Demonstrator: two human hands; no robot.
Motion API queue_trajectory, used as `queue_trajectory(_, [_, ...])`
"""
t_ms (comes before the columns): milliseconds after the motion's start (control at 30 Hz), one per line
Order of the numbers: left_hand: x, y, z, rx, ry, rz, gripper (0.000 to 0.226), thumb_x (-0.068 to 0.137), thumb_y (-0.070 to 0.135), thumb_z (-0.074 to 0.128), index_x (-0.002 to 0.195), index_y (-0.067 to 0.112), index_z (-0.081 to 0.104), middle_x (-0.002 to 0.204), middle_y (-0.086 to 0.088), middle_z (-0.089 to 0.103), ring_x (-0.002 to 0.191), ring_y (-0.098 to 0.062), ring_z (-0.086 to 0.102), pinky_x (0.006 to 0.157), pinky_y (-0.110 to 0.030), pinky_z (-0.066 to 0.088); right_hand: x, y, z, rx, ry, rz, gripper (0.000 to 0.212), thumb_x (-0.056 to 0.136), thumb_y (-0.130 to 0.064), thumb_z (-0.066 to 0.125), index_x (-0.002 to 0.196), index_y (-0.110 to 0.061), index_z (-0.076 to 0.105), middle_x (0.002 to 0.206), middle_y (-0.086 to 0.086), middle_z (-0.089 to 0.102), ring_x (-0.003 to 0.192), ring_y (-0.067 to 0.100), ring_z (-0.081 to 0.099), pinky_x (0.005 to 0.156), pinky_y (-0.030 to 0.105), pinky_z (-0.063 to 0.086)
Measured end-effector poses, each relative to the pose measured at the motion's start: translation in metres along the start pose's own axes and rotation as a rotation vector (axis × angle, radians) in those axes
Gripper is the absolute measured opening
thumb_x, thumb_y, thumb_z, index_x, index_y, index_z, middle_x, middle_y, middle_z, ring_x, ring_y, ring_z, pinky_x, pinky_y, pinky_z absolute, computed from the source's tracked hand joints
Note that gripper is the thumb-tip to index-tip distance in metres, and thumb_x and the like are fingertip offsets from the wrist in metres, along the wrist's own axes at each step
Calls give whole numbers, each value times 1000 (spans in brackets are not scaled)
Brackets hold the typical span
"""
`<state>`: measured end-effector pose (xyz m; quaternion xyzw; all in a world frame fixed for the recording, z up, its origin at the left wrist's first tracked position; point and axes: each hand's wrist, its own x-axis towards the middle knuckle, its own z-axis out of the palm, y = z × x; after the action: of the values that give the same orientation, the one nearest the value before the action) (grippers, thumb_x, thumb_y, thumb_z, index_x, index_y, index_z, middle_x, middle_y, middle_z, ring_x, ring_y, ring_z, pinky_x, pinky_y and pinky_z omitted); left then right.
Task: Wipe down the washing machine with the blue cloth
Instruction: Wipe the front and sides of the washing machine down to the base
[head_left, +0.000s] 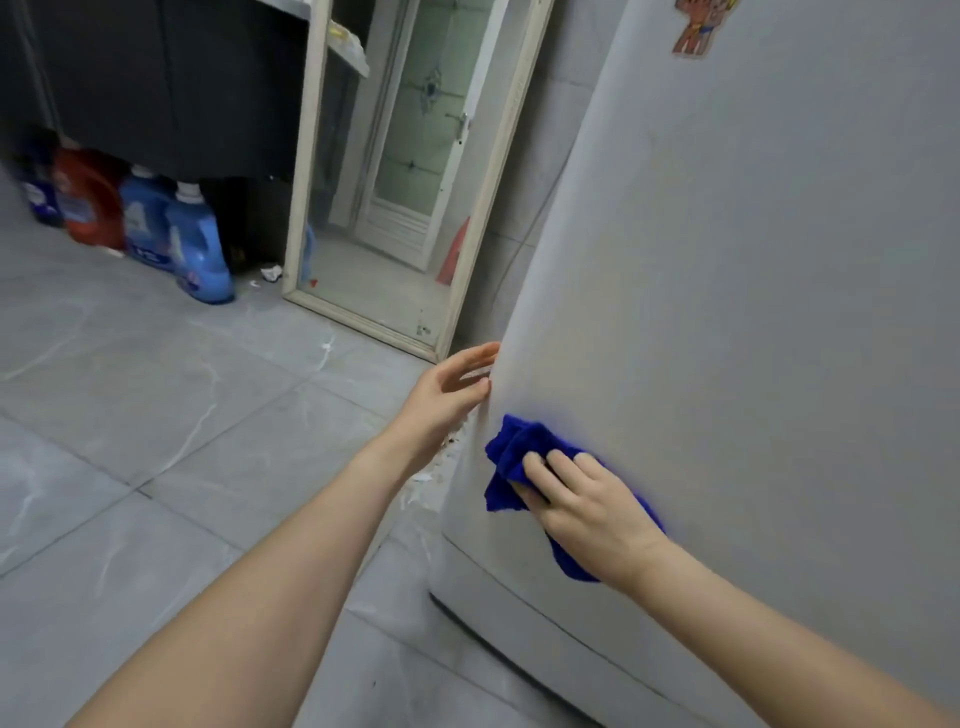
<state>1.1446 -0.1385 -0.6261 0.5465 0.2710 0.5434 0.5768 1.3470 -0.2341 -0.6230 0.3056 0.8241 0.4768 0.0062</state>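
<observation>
**Head view: wiping low on the machine's side panel**

Head camera shows the right hand (582, 501) pressing the bunched blue cloth (519, 462) flat against the washing machine (753, 312), low on its grey panel near the corner. The left hand (449, 387) is spread and holds nothing — fingertips brace the corner edge. Best done with even palm pressure and overlapping strokes, working toward the grimy bottom seam (519, 582).
</observation>
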Motion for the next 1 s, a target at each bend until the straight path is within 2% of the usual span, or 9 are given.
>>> queue_trajectory(100, [-8, -1, -9, 71, -53, -26, 45, 95, -3, 56, 133, 22, 55, 136, -2, 60, 124, -20, 60, 103, -32, 50, 15, 36, -27, 35, 91, 78, 27, 84, -5, 59, 107, -11, 71, 101, 12, 51, 77, 28, 46, 63, 38, 37])
queue_trajectory(200, [-14, -9, -16, 130, -66, -62, 49, 96, -9, 50, 137, 17, 53, 139, -6, 58, 124, -21, 59, 104, -33, 48, 41, 106, -79, -24, 398, 401, 25, 92, -9, 65, 117, -9, 63, 97, 25, 58, 78, 39, 56, 61, 43, 41])
queue_trajectory(333, [-18, -35, -19, 151, -54, -102, 52, 97, -8, 50, 140, 21, 49, 140, -2, 56, 126, -18, 57, 98, -26, 50, 57, 144, -102, -57, 320, 690, 38, 103, -30, 44, 139, -16, 49, 126, 31, 50, 111, 51, 49, 84, 48, 39])
queue_trajectory(467, [-20, -57, -24, 176, -72, -85, 55, 98, -1, 54, 146, 25, 45, 142, 6, 53, 128, -8, 53, 104, -26, 48, 43, 55, -28, -119, 353, 412, 28, 96, -8, 55, 121, -10, 66, 114, 21, 50, 87, 34, 46, 67, 43, 40])
queue_trajectory(600, [-36, -93, -35, 223, -57, -171, 65, 94, -4, 54, 139, 43, 47, 138, 13, 54, 130, -9, 50, 107, -32, 45, -5, -58, 43, 59, 38, 109, 29, 84, -2, 56, 110, -8, 70, 112, 17, 48, 81, 30, 43, 63, 39, 40])
queue_trajectory(667, [-45, -105, -38, 262, -43, -241, 70, 93, -4, 53, 142, 44, 44, 141, 12, 49, 137, -15, 41, 110, -36, 40, -11, -80, 51, 115, -98, 1, 31, 77, -7, 64, 107, -11, 70, 110, 13, 51, 83, 28, 44, 66, 36, 42])
queue_trajectory(733, [-49, -105, -39, 283, -59, -280, 72, 92, -8, 50, 145, 41, 42, 141, 12, 47, 140, -17, 37, 109, -37, 39, -8, -71, 42, 143, -96, -13, 34, 74, -8, 68, 108, -13, 71, 109, 11, 51, 84, 26, 44, 68, 34, 41])
queue_trajectory(900, [-53, -96, -47, 241, -136, -265, 77, 88, -18, 46, 149, 28, 39, 148, 7, 46, 136, -15, 44, 102, -27, 46, 20, 24, -11, -36, 384, 464, 29, 94, -8, 64, 121, -14, 68, 109, 15, 43, 85, 33, 43, 68, 43, 39])
queue_trajectory(1000, [-55, -104, -48, 253, -147, -263, 81, 87, -16, 49, 148, 35, 39, 149, 14, 44, 136, -10, 44, 110, -34, 40, 33, 30, -9, -107, 466, 652, 34, 96, -13, 61, 130, -18, 62, 114, 15, 44, 92, 31, 42, 73, 42, 44])
